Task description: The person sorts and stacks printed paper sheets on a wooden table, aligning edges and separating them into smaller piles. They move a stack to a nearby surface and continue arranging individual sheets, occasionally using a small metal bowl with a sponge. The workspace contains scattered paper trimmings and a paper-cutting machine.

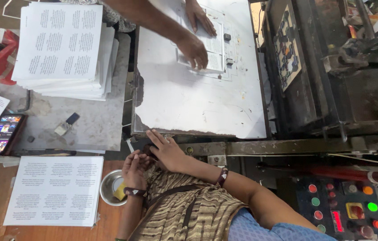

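My right hand (166, 149) lies flat with its fingers apart on the front edge of the white press bed (189, 102), holding nothing. My left hand (135, 170) is curled just beside it, fingertips against the right palm, and nothing shows in it. Below the left wrist a small steel bowl (111, 187) holds a yellow lump. At the far end of the bed a co-worker's two hands (198, 38) press a printed sheet (213, 47) flat against small black stops.
A tall stack of printed sheets (62, 44) sits on the grey table at the upper left, with a phone (1, 134) near it. Another printed sheet (55, 189) lies on the wooden surface at the lower left. The dark die frame (289, 49) stands to the right, and a button panel (343, 209) is at the lower right.
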Tool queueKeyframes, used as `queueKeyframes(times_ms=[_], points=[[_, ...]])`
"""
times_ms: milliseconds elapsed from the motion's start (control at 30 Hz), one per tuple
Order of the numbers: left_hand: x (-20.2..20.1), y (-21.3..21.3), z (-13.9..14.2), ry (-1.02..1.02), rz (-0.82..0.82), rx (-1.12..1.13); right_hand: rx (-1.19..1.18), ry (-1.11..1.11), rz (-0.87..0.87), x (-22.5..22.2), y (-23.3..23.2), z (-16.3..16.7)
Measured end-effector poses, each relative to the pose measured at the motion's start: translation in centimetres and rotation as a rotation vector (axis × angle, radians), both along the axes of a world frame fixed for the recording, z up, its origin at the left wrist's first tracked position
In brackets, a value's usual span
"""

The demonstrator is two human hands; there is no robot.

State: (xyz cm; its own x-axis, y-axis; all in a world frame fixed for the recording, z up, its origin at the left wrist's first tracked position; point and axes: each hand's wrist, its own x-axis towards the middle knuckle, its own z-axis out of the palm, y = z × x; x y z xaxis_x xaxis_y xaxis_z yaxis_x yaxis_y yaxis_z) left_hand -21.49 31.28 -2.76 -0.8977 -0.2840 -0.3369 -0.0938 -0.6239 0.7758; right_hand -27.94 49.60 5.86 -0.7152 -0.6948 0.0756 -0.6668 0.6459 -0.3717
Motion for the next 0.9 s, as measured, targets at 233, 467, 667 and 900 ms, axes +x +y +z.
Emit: queueKeyframes(times_ms=[233, 467, 667, 900], points=[[-0.1, 0.5, -0.9, -0.019, -0.013, -0.014, -0.127, -0.072, 0.047, -0.6, 1.6, 0.9], [-0.2, 1.1, -0.1, -0.041, -0.025, -0.048, -0.126, -0.056, 0.045, -0.8, 1.9, 1.2], [-0.1, 1.4, 0.7, -0.051, -0.005, -0.073, -0.115, -0.072, 0.058, -0.9, 2.0, 1.1], [-0.2, 1.5, 0.7, -0.048, 0.02, -0.065, -0.127, -0.058, 0.068, -1.1, 2.2, 1.2]])
